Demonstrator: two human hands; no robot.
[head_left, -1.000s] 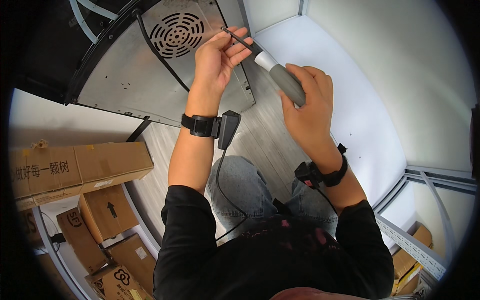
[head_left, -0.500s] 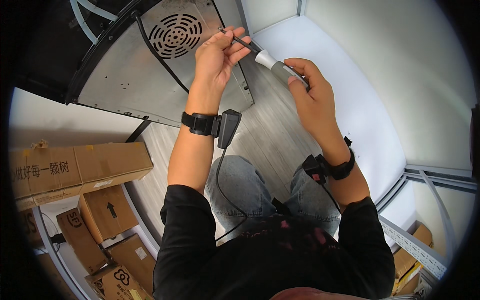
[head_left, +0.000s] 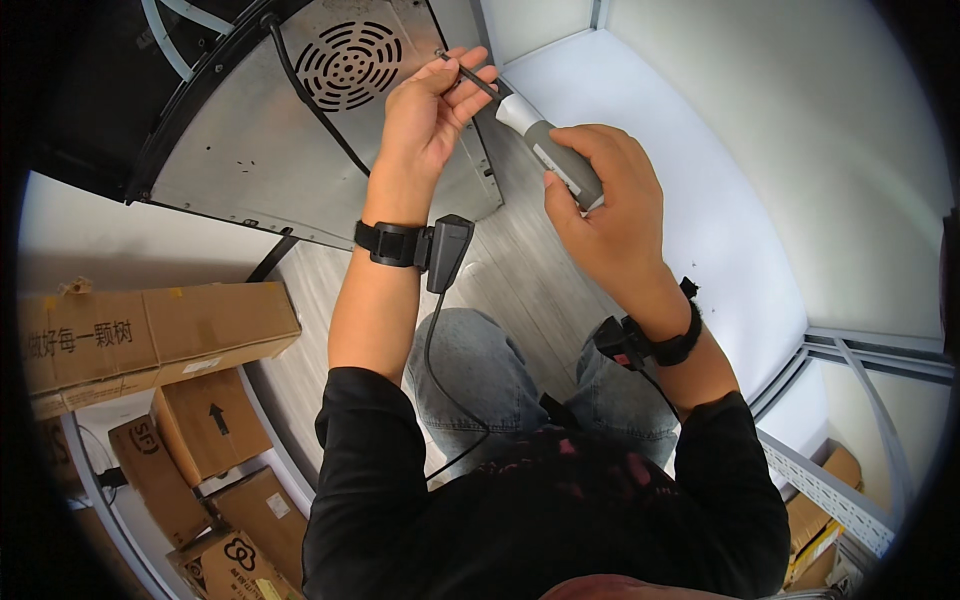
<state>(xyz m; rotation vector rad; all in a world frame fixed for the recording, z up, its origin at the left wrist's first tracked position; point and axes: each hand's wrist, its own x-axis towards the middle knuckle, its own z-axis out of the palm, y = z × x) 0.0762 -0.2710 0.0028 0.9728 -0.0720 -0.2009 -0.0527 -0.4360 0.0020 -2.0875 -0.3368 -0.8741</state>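
Observation:
A screwdriver with a thick grey handle, white collar and dark shaft slants from lower right to upper left. Around its handle is my right hand, thumb and fingers on opposite sides. My left hand pinches the shaft near the tip, palm up, with the other fingers loosely curled. The tip meets a small screw-like spot at the right edge of a bare metal panel. Round slotted vents sit left of my left hand. A black cable runs down the panel and passes behind my left wrist.
Cardboard boxes stand at the lower left, some within a metal-framed shelf. A white board lies to the right, against a pale wall. Grey wood-look floor shows between my knees and the panel. Metal rails are at the lower right.
My right hand has shifted slightly left and turned on the screwdriver's handle, which now shows a pale label strip. My left hand still pinches the shaft at the panel's edge.

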